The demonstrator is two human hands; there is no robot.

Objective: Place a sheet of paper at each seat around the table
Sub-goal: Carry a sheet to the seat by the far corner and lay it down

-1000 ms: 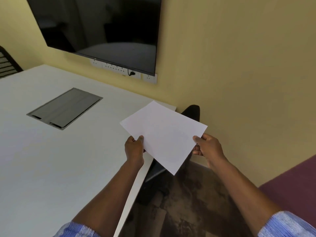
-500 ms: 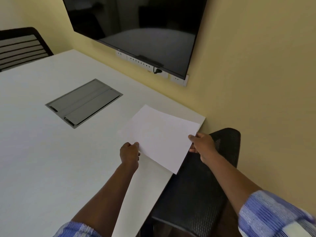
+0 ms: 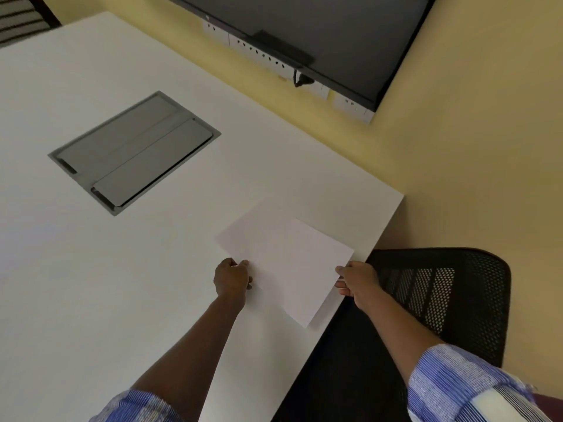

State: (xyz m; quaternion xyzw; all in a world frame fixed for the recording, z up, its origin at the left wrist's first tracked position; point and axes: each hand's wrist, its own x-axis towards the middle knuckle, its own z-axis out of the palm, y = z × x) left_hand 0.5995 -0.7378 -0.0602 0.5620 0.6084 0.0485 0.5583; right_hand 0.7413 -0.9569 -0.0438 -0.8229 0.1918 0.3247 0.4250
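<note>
Head view: both hands pinch flat white sheet [image 3: 286, 257] over smooth table [image 3: 91, 269].

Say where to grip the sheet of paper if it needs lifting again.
Pinch the sheet of paper at its near corner, coming from the chair side. It lies low and flat over the table, but that corner reaches the table's edge, so fingers can probably slip underneath.

Soft, even indoor light fills the room, leaving the white table [image 3: 91, 269] bright and slightly bluish at left, with only a faint shadow under the sheet of paper [image 3: 286, 263]. The dark wall screen [image 3: 320, 35] shows dull reflections. Wide-angle distortion bends straight lines near the edges, and fine detail looks slightly soft.
</note>
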